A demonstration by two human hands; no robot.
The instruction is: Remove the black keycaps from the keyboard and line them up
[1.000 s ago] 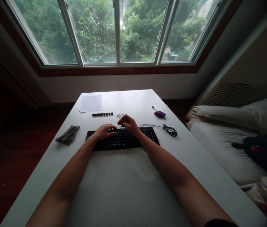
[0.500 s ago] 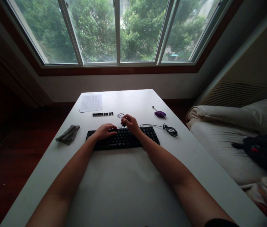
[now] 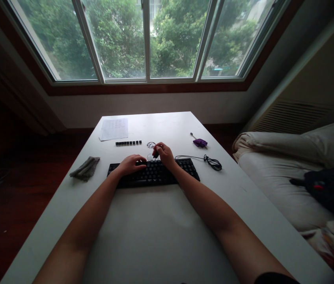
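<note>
Long black plastic kybd lies flat on the white tabletop. L hand rests on its L half, fingers loosely spread, gripping nothing visible. R hand pinches 1 small dark piece above kybd's far edge; too small to ID. Risk: weak pinch, piece drops btwn keys or by the clear round item just beyond. If L hand lifts, kybd might skid under a R-hand push.

A wide black keyboard lies flat just below the frame's centre, partly hidden, a small black piece held near its far edge.
</note>
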